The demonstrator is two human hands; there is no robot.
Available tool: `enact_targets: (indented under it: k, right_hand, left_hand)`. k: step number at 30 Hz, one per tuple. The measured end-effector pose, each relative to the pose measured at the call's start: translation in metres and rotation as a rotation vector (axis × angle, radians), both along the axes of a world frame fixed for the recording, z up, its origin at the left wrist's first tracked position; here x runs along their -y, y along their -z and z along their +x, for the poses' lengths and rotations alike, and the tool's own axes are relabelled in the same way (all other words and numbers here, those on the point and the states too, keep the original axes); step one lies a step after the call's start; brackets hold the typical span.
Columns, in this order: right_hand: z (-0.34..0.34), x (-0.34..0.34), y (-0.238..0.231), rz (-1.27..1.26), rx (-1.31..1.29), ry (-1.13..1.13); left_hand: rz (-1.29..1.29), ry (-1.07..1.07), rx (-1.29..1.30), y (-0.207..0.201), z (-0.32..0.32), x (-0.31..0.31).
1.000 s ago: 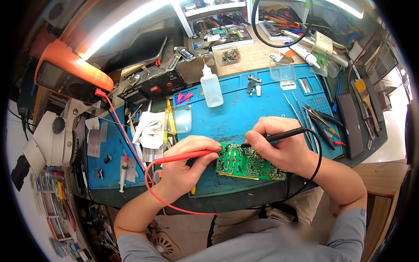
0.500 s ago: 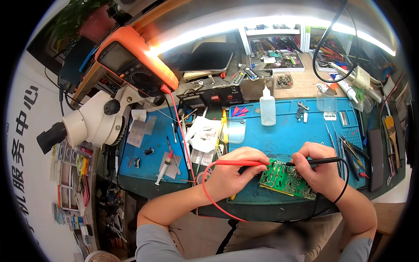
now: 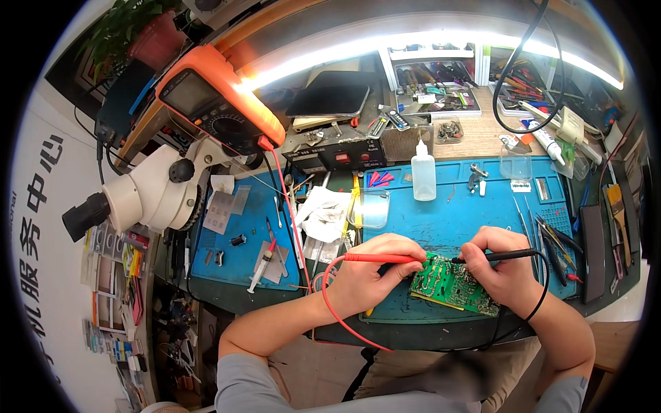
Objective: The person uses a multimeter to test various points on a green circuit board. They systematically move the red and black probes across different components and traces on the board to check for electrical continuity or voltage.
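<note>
A green circuit board (image 3: 451,286) lies on the blue mat near the front edge, its soldered side up. My left hand (image 3: 368,272) is closed round a red test probe (image 3: 379,258), whose tip end reaches the board's upper left corner. In my right hand (image 3: 502,268) is a black test probe (image 3: 509,255), pointing left over the board's top edge. Whether either tip touches the board is too small to tell. The red lead runs to an orange multimeter (image 3: 224,103) at the upper left, its screen facing me.
A white microscope (image 3: 148,189) stands at the left. Beyond the board are a clear squeeze bottle (image 3: 423,172) and a clear plastic box (image 3: 370,208). Tweezers and pliers (image 3: 556,244) lie to the right of my right hand. A syringe (image 3: 261,267) rests on the left mat.
The whole view has shifted very slightly. Both hands keep the probes at about the same place on the board.
</note>
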State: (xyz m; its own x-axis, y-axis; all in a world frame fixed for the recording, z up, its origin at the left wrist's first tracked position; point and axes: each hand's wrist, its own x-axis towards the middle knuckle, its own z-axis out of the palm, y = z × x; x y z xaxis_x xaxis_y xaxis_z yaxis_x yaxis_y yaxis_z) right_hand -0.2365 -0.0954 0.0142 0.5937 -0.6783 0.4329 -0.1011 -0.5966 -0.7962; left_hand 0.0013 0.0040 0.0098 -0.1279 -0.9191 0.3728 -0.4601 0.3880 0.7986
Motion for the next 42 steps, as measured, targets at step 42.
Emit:
enact_targets:
  k: [42]
  right_hand:
    - [0.0006, 0.0006, -0.0014, -0.019, 0.014, 0.036]
  left_hand:
    - [0.016, -0.008, 0.017, -0.0035, 0.0003, 0.0026]
